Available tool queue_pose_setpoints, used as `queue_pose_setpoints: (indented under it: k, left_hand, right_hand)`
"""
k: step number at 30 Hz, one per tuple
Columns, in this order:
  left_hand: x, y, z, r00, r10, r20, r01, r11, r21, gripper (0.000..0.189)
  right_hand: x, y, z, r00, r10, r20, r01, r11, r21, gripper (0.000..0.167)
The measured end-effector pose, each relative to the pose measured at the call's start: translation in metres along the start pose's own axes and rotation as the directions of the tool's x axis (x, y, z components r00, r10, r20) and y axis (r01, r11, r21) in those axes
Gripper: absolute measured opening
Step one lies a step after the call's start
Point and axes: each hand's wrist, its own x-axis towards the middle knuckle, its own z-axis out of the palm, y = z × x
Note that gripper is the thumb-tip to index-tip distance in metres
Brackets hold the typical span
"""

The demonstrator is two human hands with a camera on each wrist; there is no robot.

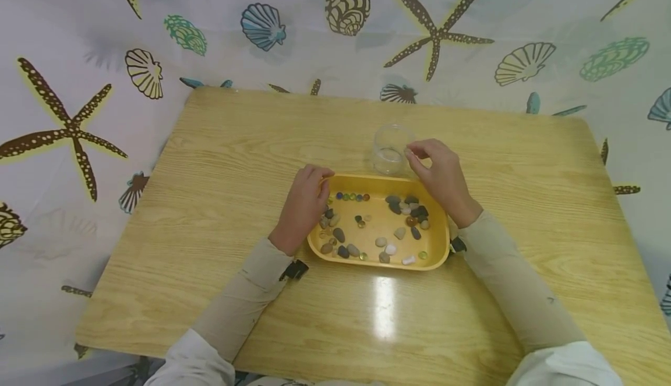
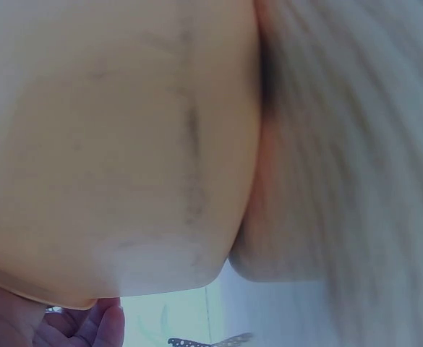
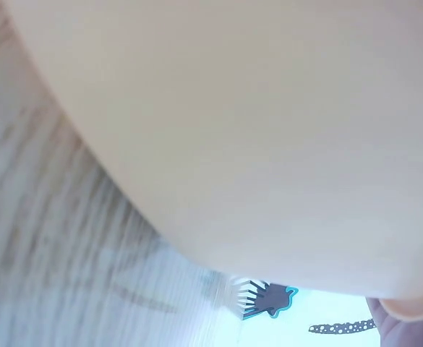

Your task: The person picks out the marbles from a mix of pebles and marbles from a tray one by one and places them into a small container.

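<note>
A yellow tray (image 1: 380, 262) full of pebbles and glass marbles stands on the wooden table. At its far left corner my left hand (image 1: 305, 204) grips the rim, fingers over the edge and thumb inside. Just behind the tray is a clear round jar (image 1: 387, 167). My right hand (image 1: 439, 173) reaches over the tray's far right corner, thumb and forefinger pinched at the jar's right wall. Inside the tray, several marbles (image 1: 352, 197) form a row along the far side. The pale tray wall (image 2: 124, 166) fills much of the left wrist view, with curled fingers (image 2: 108, 329) beyond it.
Grey and dark pebbles (image 1: 416, 210) cluster at the tray's right; more pebbles (image 1: 339, 235) lie at its left and front. The wooden table (image 1: 236, 159) extends around it. A curtain (image 1: 309, 60) printed with shells and starfish hangs behind the table and along its sides.
</note>
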Motion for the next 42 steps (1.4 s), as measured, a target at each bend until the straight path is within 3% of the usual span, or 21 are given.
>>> queue_pose_setpoints:
  k: [19,31,42]
  left_hand:
    - [-0.001,0.000,0.001,1.000,-0.021,0.011,0.021,1.000,-0.014,0.019]
    - [0.000,0.002,0.000,0.999,-0.037,0.016,0.038,0.999,-0.019,0.019]
    - [0.002,0.000,0.002,0.999,-0.050,0.015,0.050,0.999,0.007,0.019]
  right_hand:
    - [0.001,0.002,0.001,1.000,0.016,0.008,-0.016,1.000,-0.013,0.020]
    - [-0.003,0.002,-0.005,1.000,-0.022,-0.021,0.022,1.000,-0.004,0.020]
    - [-0.018,-0.006,-0.023,0.999,-0.004,0.048,0.004,1.000,-0.003,0.020]
